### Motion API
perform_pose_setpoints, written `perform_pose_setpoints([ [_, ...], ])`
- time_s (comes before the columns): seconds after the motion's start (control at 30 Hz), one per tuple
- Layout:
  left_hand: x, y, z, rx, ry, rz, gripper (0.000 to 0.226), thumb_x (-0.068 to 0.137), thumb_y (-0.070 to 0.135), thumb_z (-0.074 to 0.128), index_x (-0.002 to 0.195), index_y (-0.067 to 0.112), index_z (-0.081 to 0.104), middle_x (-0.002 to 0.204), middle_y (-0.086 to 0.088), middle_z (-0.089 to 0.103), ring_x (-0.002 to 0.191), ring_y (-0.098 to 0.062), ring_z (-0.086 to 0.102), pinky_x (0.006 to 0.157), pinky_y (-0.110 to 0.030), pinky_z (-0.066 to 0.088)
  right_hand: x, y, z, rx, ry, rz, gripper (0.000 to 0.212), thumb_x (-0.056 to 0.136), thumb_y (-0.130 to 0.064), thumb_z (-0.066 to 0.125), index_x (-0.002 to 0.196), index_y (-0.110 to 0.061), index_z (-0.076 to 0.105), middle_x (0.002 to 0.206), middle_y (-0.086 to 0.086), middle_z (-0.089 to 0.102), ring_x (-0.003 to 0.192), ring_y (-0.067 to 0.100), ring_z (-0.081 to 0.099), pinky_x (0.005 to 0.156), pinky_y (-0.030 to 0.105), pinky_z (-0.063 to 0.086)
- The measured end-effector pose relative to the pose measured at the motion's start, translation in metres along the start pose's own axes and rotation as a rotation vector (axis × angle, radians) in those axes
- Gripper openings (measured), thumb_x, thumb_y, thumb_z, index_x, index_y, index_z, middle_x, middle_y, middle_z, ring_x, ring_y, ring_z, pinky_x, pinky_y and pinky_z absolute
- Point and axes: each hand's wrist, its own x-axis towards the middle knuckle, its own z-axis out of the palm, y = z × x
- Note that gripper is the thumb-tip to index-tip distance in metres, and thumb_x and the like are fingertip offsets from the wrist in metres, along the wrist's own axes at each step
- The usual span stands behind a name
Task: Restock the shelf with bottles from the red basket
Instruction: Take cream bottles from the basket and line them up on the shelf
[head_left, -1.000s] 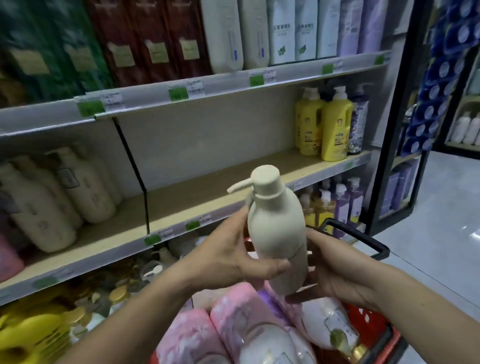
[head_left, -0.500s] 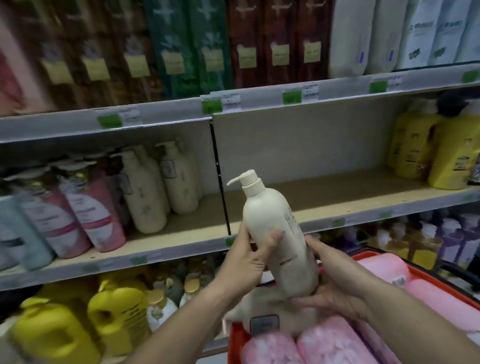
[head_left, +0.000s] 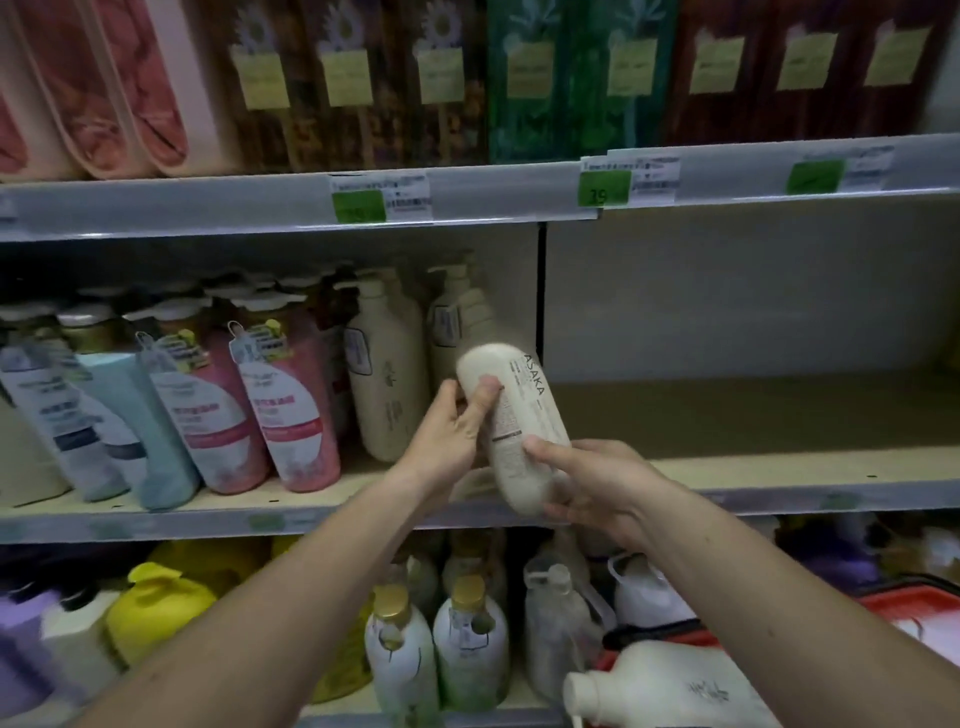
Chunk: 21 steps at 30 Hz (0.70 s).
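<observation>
Both hands hold one bottle (head_left: 519, 426) up in front of the middle shelf (head_left: 779, 493), tilted, its top leaning away to the left: left hand (head_left: 452, 431) on its left side, right hand (head_left: 592, 483) low on its right. Just behind it, two matching bottles (head_left: 387, 384) stand on that shelf beside the divider (head_left: 542, 291). Left of those, a row of leaning bottles (head_left: 280, 405). Right of the divider, the shelf board lies bare. Above, the top shelf (head_left: 467, 200) carries tall packs (head_left: 441, 83). Below, more bottles (head_left: 470, 654) stand on the lower shelf. The basket (head_left: 914, 605) sits at lower right, with another bottle (head_left: 670, 686) lying on its side.
</observation>
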Motion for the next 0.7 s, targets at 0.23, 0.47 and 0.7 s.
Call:
perform_pose_setpoints([
  [0.23, 0.033, 0.001, -0.029, 0.225, 0.017, 0.046, 0.099, 0.058, 0.089, 0.071, 0.125, 0.018, 0.054, 0.122, -0.002, 0.071, 0.116, -0.018, 0.067, 0.098, -0.052, 0.056, 0.036, -0.001, 0.037, -0.226, 0.073, -0.127, 0.073, 0.066, -0.039, 0.096, 0.123, -0.025, 0.052, 0.095, -0.010, 0.064, 0.094, 0.015, 0.066, 0.079, 0.034, 0.059],
  [0.47, 0.047, -0.003, -0.046, 0.383, 0.074, 0.104, 0.094, 0.068, 0.092, 0.059, 0.127, 0.019, 0.056, 0.119, -0.003, 0.072, 0.116, -0.022, 0.066, 0.105, -0.049, 0.051, 0.058, -0.002, 0.054, -0.481, 0.172, -0.174, 0.103, 0.068, -0.063, 0.085, 0.149, -0.015, 0.044, 0.143, 0.006, 0.058, 0.129, 0.028, 0.055, 0.098, 0.035, 0.046],
  [0.7, 0.041, -0.012, -0.048, 0.631, 0.220, 0.173, 0.050, 0.098, 0.061, 0.054, 0.099, 0.011, 0.055, 0.099, -0.006, 0.064, 0.098, -0.025, 0.063, 0.086, -0.044, 0.052, 0.076, 0.008, 0.066, -0.481, 0.159, -0.212, 0.097, 0.065, -0.064, 0.087, 0.140, -0.015, 0.052, 0.136, 0.006, 0.063, 0.124, 0.028, 0.059, 0.094, 0.034, 0.051],
])
